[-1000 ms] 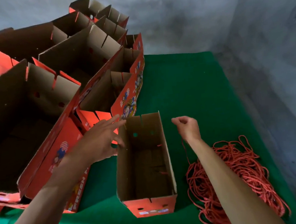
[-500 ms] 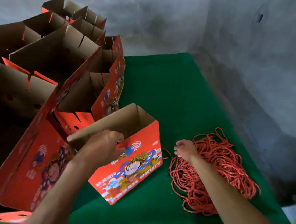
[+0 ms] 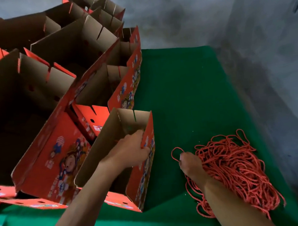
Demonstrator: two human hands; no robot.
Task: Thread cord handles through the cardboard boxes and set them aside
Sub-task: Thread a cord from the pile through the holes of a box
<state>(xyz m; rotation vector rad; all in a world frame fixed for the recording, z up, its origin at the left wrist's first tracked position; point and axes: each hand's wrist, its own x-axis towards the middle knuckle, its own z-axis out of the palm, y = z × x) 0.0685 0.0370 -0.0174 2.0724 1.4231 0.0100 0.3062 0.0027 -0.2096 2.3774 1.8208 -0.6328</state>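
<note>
Since the earlier frame the open cardboard box has been turned back upright from its tilt and now stands on the green desk with its open top facing up, its printed red side toward the cords. Left hand grips the box's right wall at the top edge, fingers curled over the rim and thumb on the printed outside. Right hand has settled onto the near-left part of the pile of red cords, its fingers curled among the strands; one cord loop sticks out just past the knuckles, though whether the fingers actually pinch it cannot be told. That pile lies on the desk to the right of the box, apart from it. Left of the held box stands a crowd of other open red boxes, packed side by side and reaching back toward the grey wall, their brown insides and slotted flaps showing.
</note>
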